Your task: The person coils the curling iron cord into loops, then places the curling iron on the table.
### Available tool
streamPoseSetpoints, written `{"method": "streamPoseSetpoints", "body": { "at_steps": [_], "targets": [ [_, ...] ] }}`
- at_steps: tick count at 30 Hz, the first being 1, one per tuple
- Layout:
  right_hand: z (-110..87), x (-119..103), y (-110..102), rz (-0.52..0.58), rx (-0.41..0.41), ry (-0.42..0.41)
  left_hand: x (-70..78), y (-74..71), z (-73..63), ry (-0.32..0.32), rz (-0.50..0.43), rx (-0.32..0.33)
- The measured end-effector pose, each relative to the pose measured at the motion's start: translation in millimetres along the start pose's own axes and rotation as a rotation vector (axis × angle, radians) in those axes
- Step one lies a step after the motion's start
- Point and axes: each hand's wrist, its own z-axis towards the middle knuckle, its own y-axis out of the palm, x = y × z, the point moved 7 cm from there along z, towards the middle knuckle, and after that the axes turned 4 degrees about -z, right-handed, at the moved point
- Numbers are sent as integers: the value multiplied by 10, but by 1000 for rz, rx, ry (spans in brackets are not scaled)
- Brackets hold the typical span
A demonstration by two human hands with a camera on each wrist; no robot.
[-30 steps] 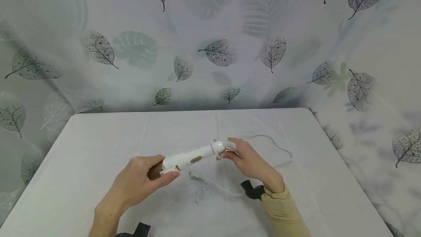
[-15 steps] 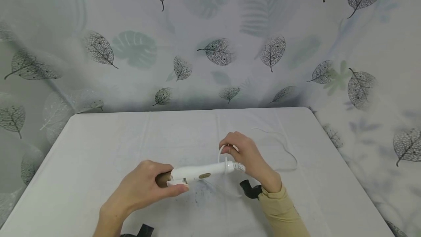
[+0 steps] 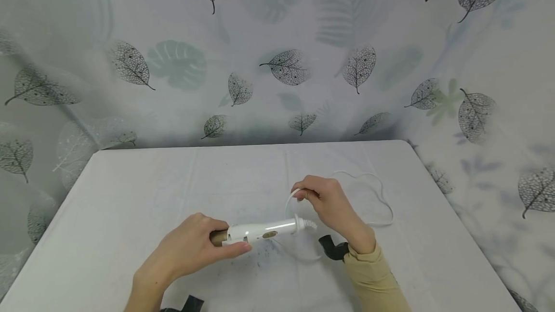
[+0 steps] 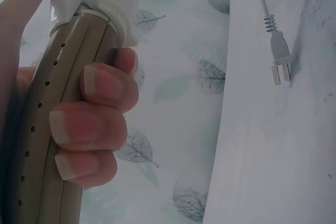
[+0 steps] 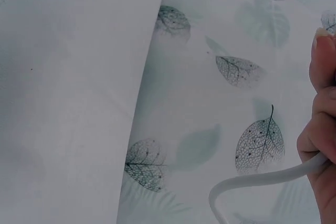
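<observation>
A curling iron with a white handle (image 3: pixel 282 228) and a brown-gold barrel (image 4: pixel 68 64) lies nearly level above the table. My left hand (image 3: pixel 191 242) grips the barrel, fingers curled round it in the left wrist view, thumb along the front near the handle. A row of small holes runs down the barrel. From the handle's ribbed end comes a white cord (image 5: pixel 257 179), which my right hand (image 3: pixel 327 201) pinches a little above and behind the handle. The two-pin plug (image 4: pixel 280 48) lies on the table in the left wrist view.
More of the cord loops over the white table (image 3: pixel 173 172) behind and right of my right hand. Small dark specks (image 3: pixel 259 256) mark the cloth below the handle. Leaf-patterned curtains (image 3: pixel 277 23) hang behind and at the sides. Black straps (image 3: pixel 334 248) sit at the wrists.
The curling iron has come right and lower, turning from slanted to nearly level. My right hand has left the handle's end, risen slightly and now pinches the cord.
</observation>
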Motion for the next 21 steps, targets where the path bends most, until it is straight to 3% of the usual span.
{"method": "streamPoseSetpoints", "body": {
  "at_steps": [9,16,21],
  "targets": [
    [6,-87,-32,-32,61,-113,-47,25,12,-60,-7,-24],
    [-2,-115,-72,-63,104,-88,-39,7,-15,-35,-47,-23],
    [-13,-160,-69,-81,98,-77,-52,12,-9,-63,-48,-29]
  ]
}}
